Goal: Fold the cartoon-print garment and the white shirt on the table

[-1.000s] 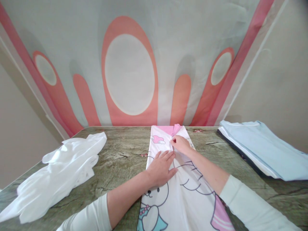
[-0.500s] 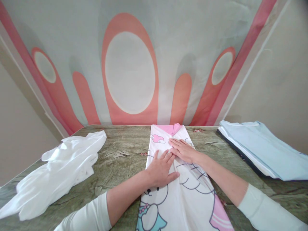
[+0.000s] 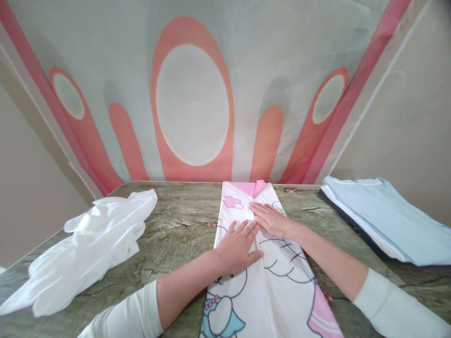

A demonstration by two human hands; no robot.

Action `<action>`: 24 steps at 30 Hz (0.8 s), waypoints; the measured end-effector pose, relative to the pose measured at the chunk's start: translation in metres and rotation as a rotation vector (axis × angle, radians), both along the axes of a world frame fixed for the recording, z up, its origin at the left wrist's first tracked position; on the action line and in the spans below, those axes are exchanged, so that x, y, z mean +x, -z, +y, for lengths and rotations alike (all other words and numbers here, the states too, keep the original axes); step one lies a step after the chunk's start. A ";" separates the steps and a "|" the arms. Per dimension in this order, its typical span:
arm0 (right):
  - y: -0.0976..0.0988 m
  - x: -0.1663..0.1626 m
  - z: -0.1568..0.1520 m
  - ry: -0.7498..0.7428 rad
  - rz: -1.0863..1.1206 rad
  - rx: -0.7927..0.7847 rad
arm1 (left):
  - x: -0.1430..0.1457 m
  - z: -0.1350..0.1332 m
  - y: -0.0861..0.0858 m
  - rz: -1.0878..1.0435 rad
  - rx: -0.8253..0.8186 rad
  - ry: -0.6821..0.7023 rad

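Observation:
A white garment (image 3: 278, 300) with cartoon prints and a pink collar lies in a long folded strip down the middle of the table, its near end running out of view. My left hand (image 3: 238, 249) rests flat on it, fingers spread, over part of a printed animal's face. Just beyond and to the right, my right hand (image 3: 269, 219) lies flat on the same cloth, fingers stretched out and pointing left. The fingertips of both hands are close together near the strip's centre line. Neither hand grips the fabric.
On the left lies a crumpled white cloth (image 3: 95, 249). A stack of folded clothes (image 3: 391, 220), light blue on top with white and dark layers below, sits at the right. The wood-patterned table (image 3: 176, 234) meets a wall hanging (image 3: 193, 103) with coral shapes behind it.
Both hands stay on the garment with almost no movement. The whole view has shifted very slightly.

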State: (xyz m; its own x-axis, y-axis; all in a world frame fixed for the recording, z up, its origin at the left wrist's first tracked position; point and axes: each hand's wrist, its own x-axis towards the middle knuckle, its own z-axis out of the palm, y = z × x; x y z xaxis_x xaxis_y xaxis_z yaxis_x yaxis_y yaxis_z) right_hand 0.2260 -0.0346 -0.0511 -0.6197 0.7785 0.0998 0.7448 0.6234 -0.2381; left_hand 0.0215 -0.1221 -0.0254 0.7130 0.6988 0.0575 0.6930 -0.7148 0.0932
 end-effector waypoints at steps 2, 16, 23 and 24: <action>0.003 0.009 -0.003 0.042 -0.015 0.013 | -0.001 -0.005 -0.001 -0.002 -0.004 0.004; -0.010 0.007 -0.045 -0.010 0.042 0.007 | -0.008 -0.047 -0.015 -0.021 -0.151 0.123; -0.011 0.001 -0.056 -0.099 0.059 -0.042 | -0.008 -0.065 -0.021 -0.027 -0.171 0.160; -0.011 0.002 -0.055 -0.091 0.061 -0.041 | -0.008 -0.068 -0.023 -0.029 -0.180 0.183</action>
State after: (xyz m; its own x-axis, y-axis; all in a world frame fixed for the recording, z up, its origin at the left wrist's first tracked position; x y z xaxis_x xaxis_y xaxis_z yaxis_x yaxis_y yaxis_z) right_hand 0.2276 -0.0899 -0.0402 -0.6818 0.7235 0.1084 0.6689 0.6765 -0.3082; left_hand 0.0135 -0.1901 -0.0027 0.8284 0.5591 -0.0342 0.5489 -0.7981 0.2485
